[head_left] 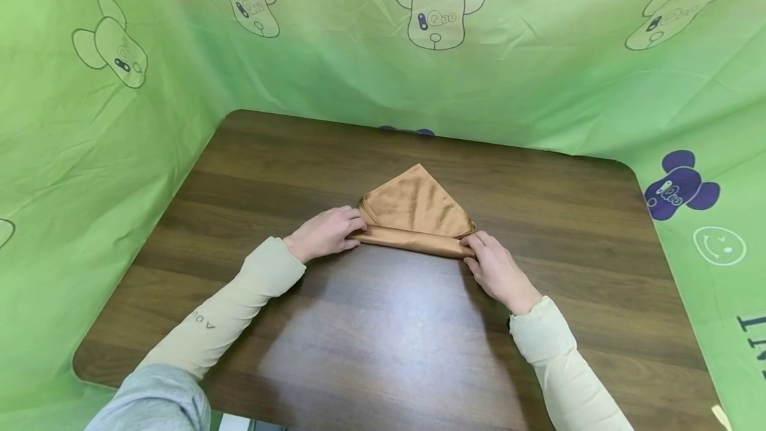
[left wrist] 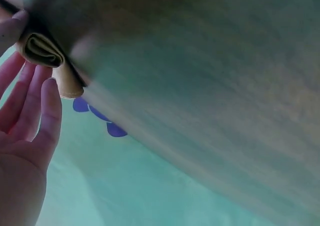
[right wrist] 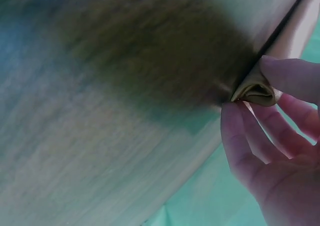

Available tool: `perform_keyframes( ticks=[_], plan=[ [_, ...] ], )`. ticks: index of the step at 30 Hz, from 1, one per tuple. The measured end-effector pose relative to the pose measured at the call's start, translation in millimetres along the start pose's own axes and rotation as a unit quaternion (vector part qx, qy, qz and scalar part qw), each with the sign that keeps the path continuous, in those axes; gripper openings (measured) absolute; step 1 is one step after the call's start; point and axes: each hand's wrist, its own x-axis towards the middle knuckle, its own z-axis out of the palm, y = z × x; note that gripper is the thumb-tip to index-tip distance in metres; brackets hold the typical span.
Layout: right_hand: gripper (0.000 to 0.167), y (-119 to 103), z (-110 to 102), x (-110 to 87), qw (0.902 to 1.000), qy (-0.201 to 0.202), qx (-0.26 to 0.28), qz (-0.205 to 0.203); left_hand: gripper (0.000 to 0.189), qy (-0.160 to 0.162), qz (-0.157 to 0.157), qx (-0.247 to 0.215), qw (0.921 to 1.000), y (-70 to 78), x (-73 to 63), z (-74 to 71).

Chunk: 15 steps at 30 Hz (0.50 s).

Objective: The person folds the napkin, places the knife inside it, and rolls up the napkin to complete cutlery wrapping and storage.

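Bright head cam, wrist cams blurry, maybe motion

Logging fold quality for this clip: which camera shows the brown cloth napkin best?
The head view: the whole napkin lies as a triangle with its near edge rolled, a hand at each end. The left wrist view shows only one rolled end; the right wrist view only the other end.

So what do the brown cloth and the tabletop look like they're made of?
Brown cloth: likely a satin-type fabric, judging by its soft sheen and smooth rolled edge. Tabletop: wood-grain surface, possibly laminate; dark streaked grain with a dull glare patch.
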Motion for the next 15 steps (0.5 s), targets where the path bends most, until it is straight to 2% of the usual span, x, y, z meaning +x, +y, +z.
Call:
perform_keyframes(
  ticks=[5,8,15],
  plan=[
    [0.024,1.0,1.5,1.1,0.9997,0.016,-0.003,-0.016,0.022,0.024,0.015,0.018,0.9994,1.4,2.2,0.9],
    [0.022,1.1,1.2,1.7,0.9994,0.023,-0.004,-0.025,0.024,0.038,0.012,0.019,0.9990,1.6,2.7,1.6],
    [0.015,0.2,-0.4,2.1,0.9997,0.019,-0.010,-0.015,0.021,0.040,0.002,0.009,0.9992,-0.7,3.0,3.3]
  ],
)
